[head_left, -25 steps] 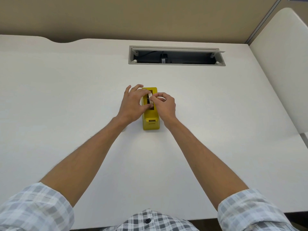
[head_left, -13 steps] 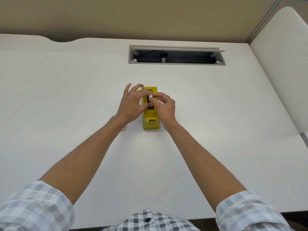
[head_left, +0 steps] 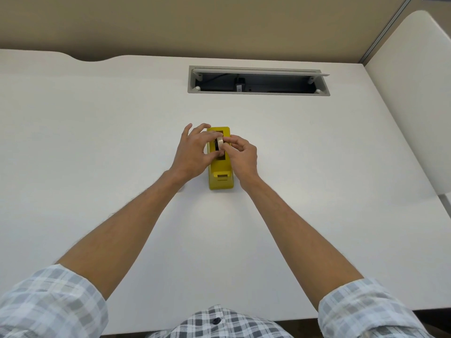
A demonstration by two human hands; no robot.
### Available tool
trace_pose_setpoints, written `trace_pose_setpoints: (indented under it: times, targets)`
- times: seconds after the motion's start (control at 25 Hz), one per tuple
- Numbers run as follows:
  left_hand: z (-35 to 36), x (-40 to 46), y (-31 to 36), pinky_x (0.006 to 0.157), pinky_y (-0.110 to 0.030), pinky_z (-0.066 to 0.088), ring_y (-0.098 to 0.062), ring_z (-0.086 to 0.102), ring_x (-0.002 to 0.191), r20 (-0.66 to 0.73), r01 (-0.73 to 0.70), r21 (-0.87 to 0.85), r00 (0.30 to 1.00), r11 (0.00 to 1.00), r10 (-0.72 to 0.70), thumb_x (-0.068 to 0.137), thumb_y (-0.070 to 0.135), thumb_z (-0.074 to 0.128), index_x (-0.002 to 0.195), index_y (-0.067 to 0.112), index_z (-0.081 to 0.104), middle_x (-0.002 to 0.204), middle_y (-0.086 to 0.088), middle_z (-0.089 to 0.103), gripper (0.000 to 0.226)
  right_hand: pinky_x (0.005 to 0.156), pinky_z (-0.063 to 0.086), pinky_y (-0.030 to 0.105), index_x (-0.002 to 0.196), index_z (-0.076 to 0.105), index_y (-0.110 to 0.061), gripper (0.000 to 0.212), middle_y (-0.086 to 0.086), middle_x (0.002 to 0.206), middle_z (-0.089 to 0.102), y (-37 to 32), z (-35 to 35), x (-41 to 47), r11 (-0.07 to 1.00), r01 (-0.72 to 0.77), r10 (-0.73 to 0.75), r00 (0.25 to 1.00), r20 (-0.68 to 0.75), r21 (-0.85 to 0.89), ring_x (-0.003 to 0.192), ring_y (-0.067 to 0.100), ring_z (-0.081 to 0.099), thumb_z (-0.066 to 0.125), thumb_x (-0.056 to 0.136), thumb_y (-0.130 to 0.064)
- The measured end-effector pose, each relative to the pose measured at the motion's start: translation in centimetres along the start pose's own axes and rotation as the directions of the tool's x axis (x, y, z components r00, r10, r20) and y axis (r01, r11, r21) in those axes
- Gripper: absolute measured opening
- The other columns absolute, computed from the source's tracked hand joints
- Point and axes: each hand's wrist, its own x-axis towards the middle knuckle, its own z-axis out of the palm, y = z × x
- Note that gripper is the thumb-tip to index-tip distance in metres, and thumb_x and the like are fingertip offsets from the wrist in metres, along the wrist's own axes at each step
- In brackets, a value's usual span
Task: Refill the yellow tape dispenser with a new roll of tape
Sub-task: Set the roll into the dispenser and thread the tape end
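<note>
The yellow tape dispenser (head_left: 220, 175) stands in the middle of the white desk (head_left: 97, 142), its cutter end toward me. A pale roll of tape (head_left: 220, 142) with a dark core sits upright over the dispenser's open slot. My left hand (head_left: 194, 152) pinches the roll from the left with thumb and forefinger. From the right, my right hand (head_left: 241, 154) pinches the same roll with curled fingers. How deep the roll sits in the slot is hidden by my fingers.
An open grey cable tray (head_left: 258, 80) with a plug and cords is cut into the desk behind the dispenser. A white panel (head_left: 415, 106) rises along the right edge, and a beige partition backs the desk.
Both hands and the roll have shifted slightly away from me along the dispenser's slot. The dispenser itself has stayed in place.
</note>
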Motion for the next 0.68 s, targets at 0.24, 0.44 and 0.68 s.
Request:
trace_pose_setpoints:
  times: [0.24, 0.44, 0.68]
  targets:
    - [0.2, 0.0, 0.4, 0.119, -0.048, 0.019, -0.020, 0.044, 0.133, -0.012, 0.040, -0.013, 0.999, 0.999, -0.040, 0.084, 0.032, 0.072, 0.123, 0.017, 0.062, 0.128, -0.005, 0.063, 0.043, 0.096, 0.052, 0.049, 0.092, 0.076, -0.021, 0.011, 0.007, 0.105, 0.074, -0.3, 0.3, 0.2, 1.000, -0.026, 0.026, 0.999, -0.026, -0.015, 0.106, 0.027, 0.068, 0.074, 0.081, -0.023]
    - [0.2, 0.0, 0.2, 0.114, -0.048, 0.026, -0.022, 0.038, 0.138, -0.012, 0.016, -0.016, 1.000, 1.000, -0.016, 0.083, 0.032, 0.073, 0.122, 0.014, 0.064, 0.130, -0.003, 0.061, 0.044, 0.089, 0.045, 0.025, 0.100, 0.075, -0.022, 0.019, -0.007, 0.114, 0.068, -0.3, -0.1, -0.2, 0.975, 0.113, -0.127, 0.990, -0.066, -0.192, 0.105, 0.007, 0.060, 0.073, 0.082, -0.027]
    - [0.2, 0.0, 0.2, 0.113, -0.046, 0.031, -0.020, 0.035, 0.140, 0.021, 0.074, -0.133, 0.997, 0.988, -0.072, 0.081, 0.028, 0.074, 0.124, 0.015, 0.063, 0.133, 0.000, 0.060, 0.046, 0.081, 0.050, 0.038, 0.101, 0.078, -0.021, 0.017, -0.001, 0.102, 0.074, -1.9, -1.8, -0.1, 0.463, 0.560, -0.561, 0.786, 0.262, -0.687, 0.093, 0.021, 0.066, 0.065, 0.091, -0.027]
